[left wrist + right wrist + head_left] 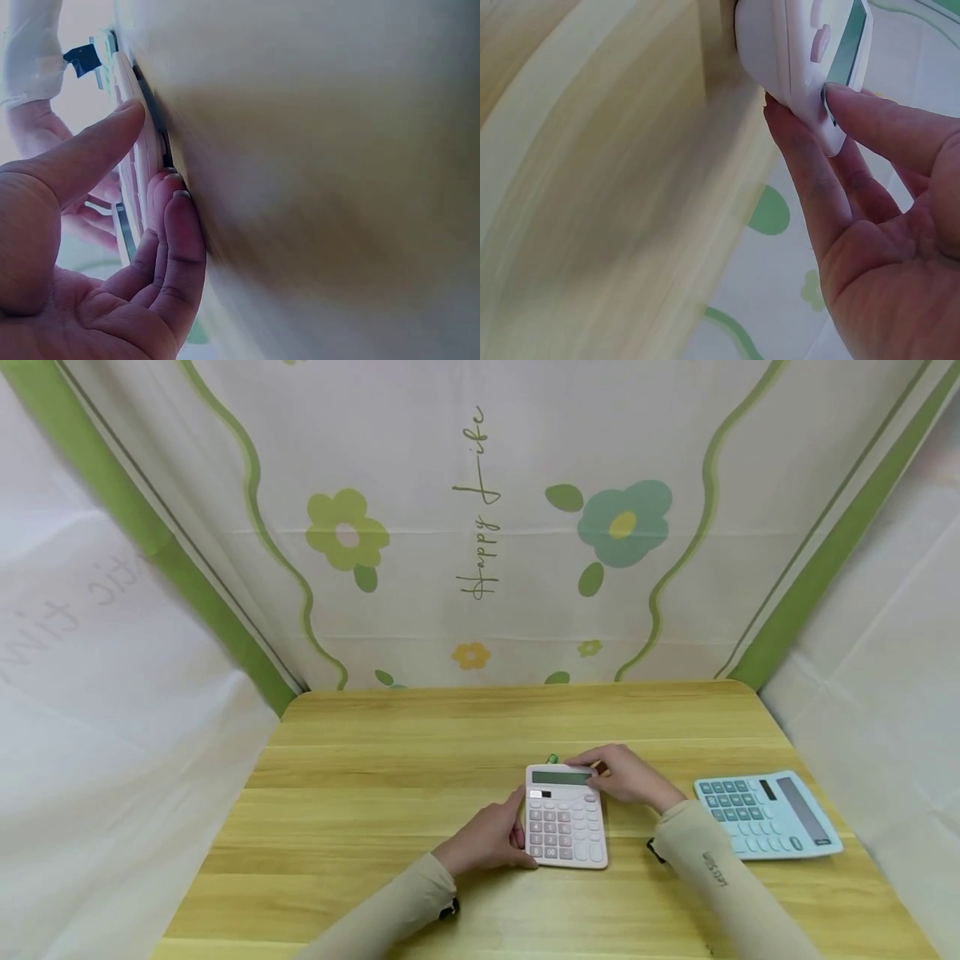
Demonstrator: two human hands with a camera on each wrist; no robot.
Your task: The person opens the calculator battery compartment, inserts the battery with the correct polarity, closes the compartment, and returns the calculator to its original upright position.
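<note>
A pale pink calculator (pixel 567 827) is held between both hands at the middle right of the table, its keys and display facing up. My left hand (pixel 486 837) grips its lower left side, with the thumb along the edge; in the left wrist view the fingertips (pixel 172 187) reach under its edge. My right hand (pixel 624 777) pinches the upper right corner. In the right wrist view the thumb (pixel 877 120) lies on the display's end and the other fingers are behind the casing. A small green item (pixel 552 759) shows just beyond the calculator's top edge, mostly hidden.
A light blue calculator (pixel 768 817) lies on the wooden table (pixel 360 793) at the right, beside my right forearm. A white curtain with flower prints (pixel 480 610) hangs behind the table, and white cloth hangs at both sides.
</note>
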